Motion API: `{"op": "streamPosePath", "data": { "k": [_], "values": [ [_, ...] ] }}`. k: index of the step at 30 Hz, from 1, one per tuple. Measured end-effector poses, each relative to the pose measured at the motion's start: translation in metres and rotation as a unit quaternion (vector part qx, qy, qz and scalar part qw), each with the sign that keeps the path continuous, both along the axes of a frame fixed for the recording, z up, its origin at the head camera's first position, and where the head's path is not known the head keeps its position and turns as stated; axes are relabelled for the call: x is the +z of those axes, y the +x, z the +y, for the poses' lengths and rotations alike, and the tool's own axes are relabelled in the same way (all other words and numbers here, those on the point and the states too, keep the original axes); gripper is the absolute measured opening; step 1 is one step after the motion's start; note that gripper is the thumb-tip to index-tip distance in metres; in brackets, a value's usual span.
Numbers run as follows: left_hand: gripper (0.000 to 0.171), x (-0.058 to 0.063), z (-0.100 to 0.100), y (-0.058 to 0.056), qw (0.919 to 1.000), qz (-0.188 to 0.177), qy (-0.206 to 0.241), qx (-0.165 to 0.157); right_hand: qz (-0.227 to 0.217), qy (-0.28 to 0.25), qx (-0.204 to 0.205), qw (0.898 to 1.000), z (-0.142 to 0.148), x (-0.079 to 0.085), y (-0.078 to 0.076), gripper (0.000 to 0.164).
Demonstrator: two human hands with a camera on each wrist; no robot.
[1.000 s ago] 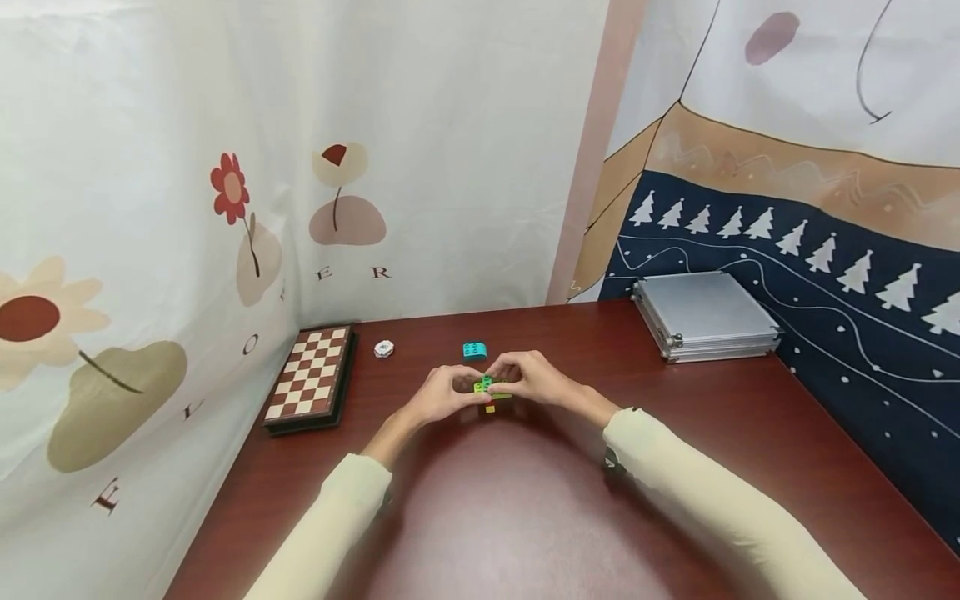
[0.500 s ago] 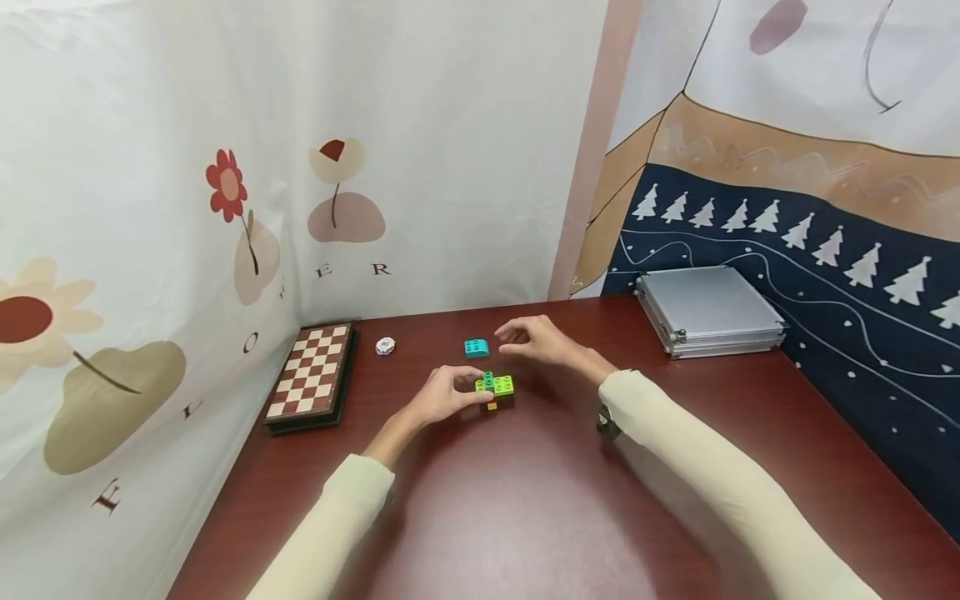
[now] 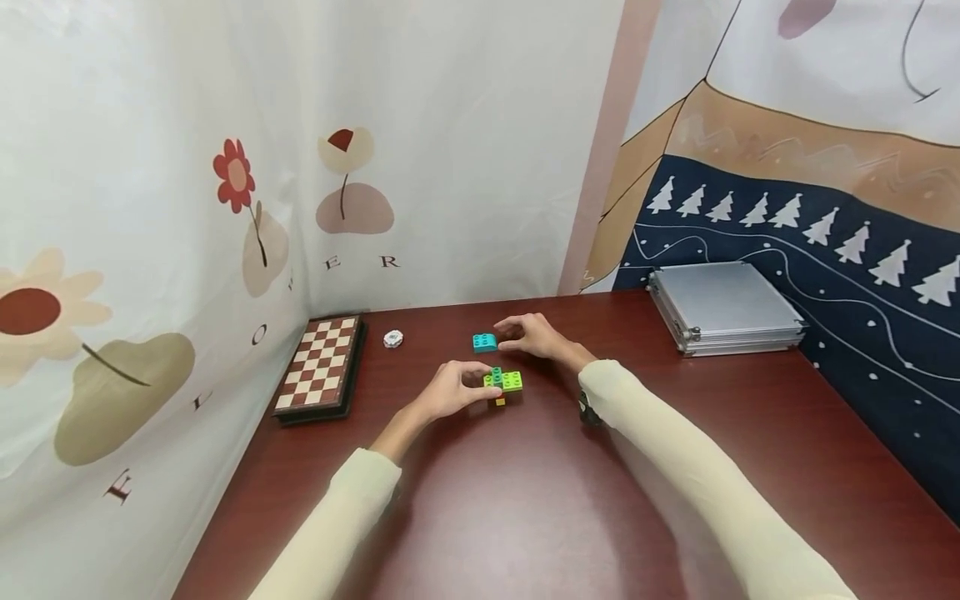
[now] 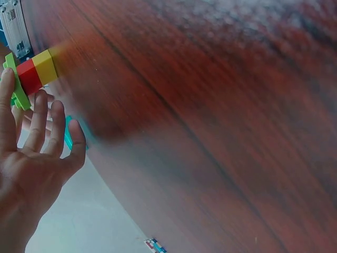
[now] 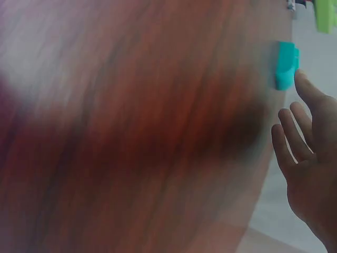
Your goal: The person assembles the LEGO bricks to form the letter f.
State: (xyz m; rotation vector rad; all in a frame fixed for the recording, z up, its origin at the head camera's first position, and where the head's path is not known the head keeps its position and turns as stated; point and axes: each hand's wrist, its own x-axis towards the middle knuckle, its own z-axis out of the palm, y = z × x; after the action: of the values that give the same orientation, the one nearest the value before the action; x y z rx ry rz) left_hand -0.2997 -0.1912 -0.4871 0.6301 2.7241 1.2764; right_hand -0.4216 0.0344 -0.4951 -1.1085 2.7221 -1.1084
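Note:
My left hand (image 3: 448, 390) pinches a small stack of toy building bricks (image 3: 512, 381) between thumb and fingers. In the left wrist view the stack has a lime green piece (image 4: 21, 89), then a red brick (image 4: 29, 77) and a yellow brick (image 4: 45, 67) below it. A darker green brick (image 3: 497, 376) sits on top. Beyond the stack, a teal brick (image 3: 484, 342) with a curved end lies on the table. Beside that brick hovers my right hand (image 3: 538, 337), fingers loosely bent and thumb apart, with nothing held. Whether its thumb tip touches the brick I cannot tell.
A checkered board box (image 3: 318, 365) lies at the left of the dark red table (image 3: 495, 517). A white round chip-like piece (image 3: 393, 339) rests near the back edge. Silver flat cases (image 3: 726, 304) are stacked at the back right, and printed curtains hang behind.
My right hand has let go of the brick stack and moved back to the teal brick. My left hand keeps its hold on the stack. The head view has shifted slightly.

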Motion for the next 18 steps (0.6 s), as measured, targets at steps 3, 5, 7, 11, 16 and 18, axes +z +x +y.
{"op": "streamPosePath", "data": {
  "k": [3, 5, 7, 11, 16, 18],
  "values": [
    [0.042, 0.002, 0.001, -0.001, 1.0, 0.001, -0.002, -0.004, -0.005, 0.008, 0.0, 1.0, -0.008, -0.002, -0.001, 0.047],
    [0.042, 0.003, 0.001, -0.002, 1.0, 0.005, -0.001, -0.006, 0.0, 0.013, 0.003, 1.0, -0.014, -0.002, -0.001, 0.049],
    [0.041, 0.004, 0.001, -0.002, 0.9999, 0.009, 0.0, -0.006, 0.01, 0.019, 0.008, 1.0, -0.02, -0.001, -0.002, 0.049],
    [0.04, 0.003, 0.001, -0.001, 0.9998, 0.016, 0.002, -0.009, 0.027, 0.037, 0.019, 0.999, -0.027, 0.0, 0.0, 0.043],
    [0.04, 0.0, 0.0, 0.0, 0.9999, 0.009, 0.0, -0.008, 0.036, 0.044, 0.035, 0.998, -0.028, 0.0, 0.003, 0.034],
    [0.04, 0.0, 0.0, 0.0, 1.0, 0.005, -0.001, -0.004, 0.039, 0.042, 0.041, 0.998, -0.026, 0.0, 0.004, 0.033]
  ]
}}
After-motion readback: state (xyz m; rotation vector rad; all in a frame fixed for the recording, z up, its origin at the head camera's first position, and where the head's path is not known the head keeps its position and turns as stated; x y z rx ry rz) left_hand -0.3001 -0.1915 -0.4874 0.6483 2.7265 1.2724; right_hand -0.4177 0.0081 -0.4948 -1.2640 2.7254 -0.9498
